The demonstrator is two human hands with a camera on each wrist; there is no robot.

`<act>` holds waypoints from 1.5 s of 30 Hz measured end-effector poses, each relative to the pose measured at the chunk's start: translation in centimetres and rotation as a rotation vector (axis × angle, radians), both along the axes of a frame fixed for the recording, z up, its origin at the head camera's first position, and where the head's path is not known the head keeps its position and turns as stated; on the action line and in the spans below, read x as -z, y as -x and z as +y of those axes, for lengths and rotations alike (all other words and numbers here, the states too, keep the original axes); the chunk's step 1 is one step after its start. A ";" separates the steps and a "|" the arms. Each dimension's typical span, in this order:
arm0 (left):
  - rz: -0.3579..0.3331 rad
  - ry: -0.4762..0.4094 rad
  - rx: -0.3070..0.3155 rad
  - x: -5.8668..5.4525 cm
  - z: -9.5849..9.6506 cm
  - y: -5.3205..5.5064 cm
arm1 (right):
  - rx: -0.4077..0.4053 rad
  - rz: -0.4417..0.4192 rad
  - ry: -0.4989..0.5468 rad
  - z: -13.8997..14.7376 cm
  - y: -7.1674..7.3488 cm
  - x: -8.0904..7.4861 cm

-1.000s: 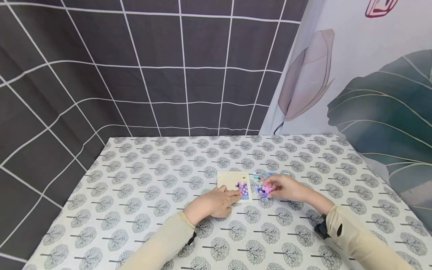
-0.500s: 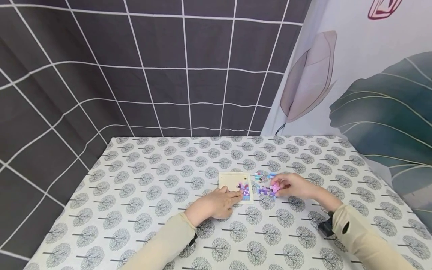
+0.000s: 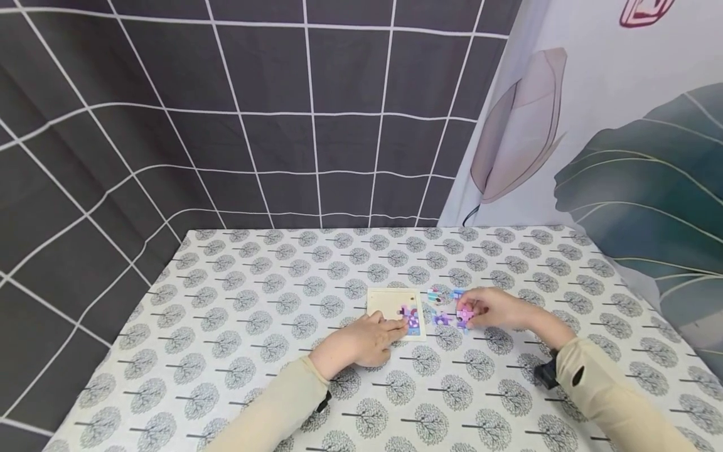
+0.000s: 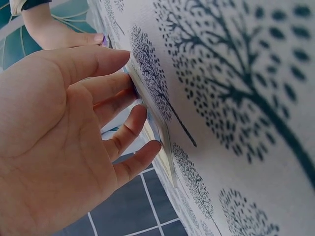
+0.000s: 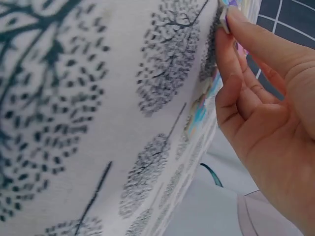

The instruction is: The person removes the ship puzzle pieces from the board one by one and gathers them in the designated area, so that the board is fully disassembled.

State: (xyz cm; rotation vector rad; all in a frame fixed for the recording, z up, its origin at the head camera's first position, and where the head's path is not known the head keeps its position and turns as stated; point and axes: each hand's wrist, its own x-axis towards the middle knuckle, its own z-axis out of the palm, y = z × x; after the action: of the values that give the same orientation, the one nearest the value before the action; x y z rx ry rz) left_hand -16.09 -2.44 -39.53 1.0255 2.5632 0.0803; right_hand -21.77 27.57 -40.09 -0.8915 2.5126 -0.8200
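Note:
A pale puzzle tray [image 3: 380, 303] lies on the table in the head view, its lower right corner holding joined pink, purple and blue jigsaw pieces [image 3: 415, 328]. My left hand [image 3: 368, 339] rests its fingertips on those pieces; the left wrist view has the palm of the left hand [image 4: 69, 128] with fingers loosely bent at the tray's edge [image 4: 165, 142]. To the right of the tray, my right hand [image 3: 496, 309] pinches a pink and purple jigsaw piece [image 3: 465, 316] between thumb and fingers. Part of that piece [image 5: 224, 20] shows at the fingertips in the right wrist view.
Loose jigsaw pieces lie between tray and right hand: a purple one [image 3: 442, 319], a striped one [image 3: 433, 295] and a blue one [image 3: 457, 293]. Tree-patterned cloth covers the table [image 3: 271, 376]. A dark grid curtain [image 3: 265, 144] hangs behind it.
My right hand has moved right with the pink jigsaw piece, away from the tray. A purple piece now lies apart on its left. The left hand stays on the tray's pieces.

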 end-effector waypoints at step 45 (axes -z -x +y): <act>0.028 0.022 0.011 0.1 -0.1 -0.1 | -0.006 0.103 -0.077 -2.1 -0.5 -1.2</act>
State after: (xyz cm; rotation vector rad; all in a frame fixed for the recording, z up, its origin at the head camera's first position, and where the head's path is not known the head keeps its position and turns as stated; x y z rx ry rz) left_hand -16.03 -2.51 -39.67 1.0400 2.5774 0.0348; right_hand -21.27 25.51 -38.87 -0.9371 2.6097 -0.6872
